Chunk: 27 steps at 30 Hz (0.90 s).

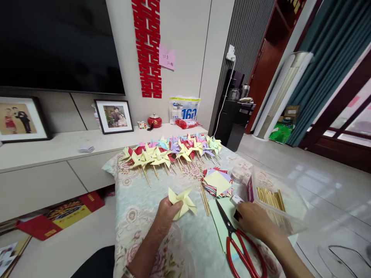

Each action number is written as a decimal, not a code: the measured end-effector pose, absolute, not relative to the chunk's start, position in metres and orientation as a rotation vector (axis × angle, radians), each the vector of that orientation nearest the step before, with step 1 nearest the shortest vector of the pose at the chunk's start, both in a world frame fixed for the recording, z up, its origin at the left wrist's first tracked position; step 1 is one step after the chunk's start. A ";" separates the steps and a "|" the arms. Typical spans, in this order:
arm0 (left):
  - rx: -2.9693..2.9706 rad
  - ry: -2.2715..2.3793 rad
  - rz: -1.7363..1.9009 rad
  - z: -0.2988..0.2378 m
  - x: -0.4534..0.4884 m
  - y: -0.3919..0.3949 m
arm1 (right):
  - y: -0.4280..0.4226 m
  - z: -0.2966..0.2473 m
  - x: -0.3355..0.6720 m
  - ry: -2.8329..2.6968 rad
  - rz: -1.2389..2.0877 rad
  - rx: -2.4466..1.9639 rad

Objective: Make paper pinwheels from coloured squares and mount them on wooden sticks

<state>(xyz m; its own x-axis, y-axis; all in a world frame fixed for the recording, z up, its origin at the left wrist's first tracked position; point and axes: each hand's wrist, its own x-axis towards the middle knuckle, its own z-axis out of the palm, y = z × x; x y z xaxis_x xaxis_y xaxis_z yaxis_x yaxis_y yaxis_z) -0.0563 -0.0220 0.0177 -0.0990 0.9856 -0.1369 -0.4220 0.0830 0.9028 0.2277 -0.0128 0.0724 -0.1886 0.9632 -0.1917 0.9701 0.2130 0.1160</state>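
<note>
My left hand [168,212] pinches a pale yellow paper pinwheel [185,204] with no stick showing, thumb pressed near its middle. Over at the right, my right hand [253,218] has its fingers bent round a small white-and-dark object [236,200], whose kind I cannot make out; the fingertips are hidden. Just left of that hand, red-handled scissors [230,227] lie with blades together on pale green paper sheets [216,222]. Several loose wooden sticks [205,200] lie between the hands. Beyond them is a stack of coloured paper squares [217,182].
A clear plastic tub [295,212] of wooden sticks [272,199] stands at the table's right edge, near a small round clear container [238,173]. Finished pinwheels [174,150] on sticks crowd the far end of the flowered tablecloth [139,220]. A low white cabinet [58,150] runs behind.
</note>
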 end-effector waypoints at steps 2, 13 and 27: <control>0.734 1.020 1.399 0.013 -0.058 -0.020 | -0.011 0.070 0.232 2.325 -0.088 1.827; 0.735 0.967 1.415 0.010 -0.057 -0.017 | -0.007 0.037 0.254 2.577 -0.275 1.897; 0.430 0.854 1.474 0.029 -0.044 -0.021 | -0.037 0.079 0.201 2.725 -0.915 2.190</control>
